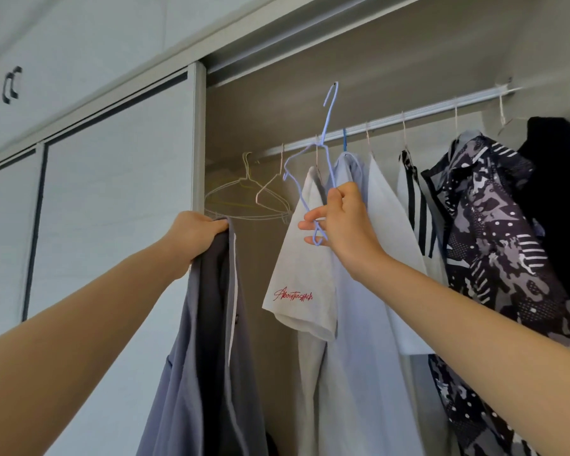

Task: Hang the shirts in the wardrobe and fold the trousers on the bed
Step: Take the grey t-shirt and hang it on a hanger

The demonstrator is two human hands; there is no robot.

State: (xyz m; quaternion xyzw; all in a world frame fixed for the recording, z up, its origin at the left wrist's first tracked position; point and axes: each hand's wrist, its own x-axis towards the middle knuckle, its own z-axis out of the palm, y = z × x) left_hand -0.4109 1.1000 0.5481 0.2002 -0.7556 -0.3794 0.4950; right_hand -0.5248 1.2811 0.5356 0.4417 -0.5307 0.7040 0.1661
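A grey-blue shirt with a pale edge is gripped at its top by the left hand and hangs before the open wardrobe. A blue wire hanger is pinched by the right hand.

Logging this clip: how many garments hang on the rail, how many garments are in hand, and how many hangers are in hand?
Garments hanging on the rail: 6
Garments in hand, the grey shirt in the left hand: 1
Hangers in hand, the blue hanger in the right hand: 1
Total: 8
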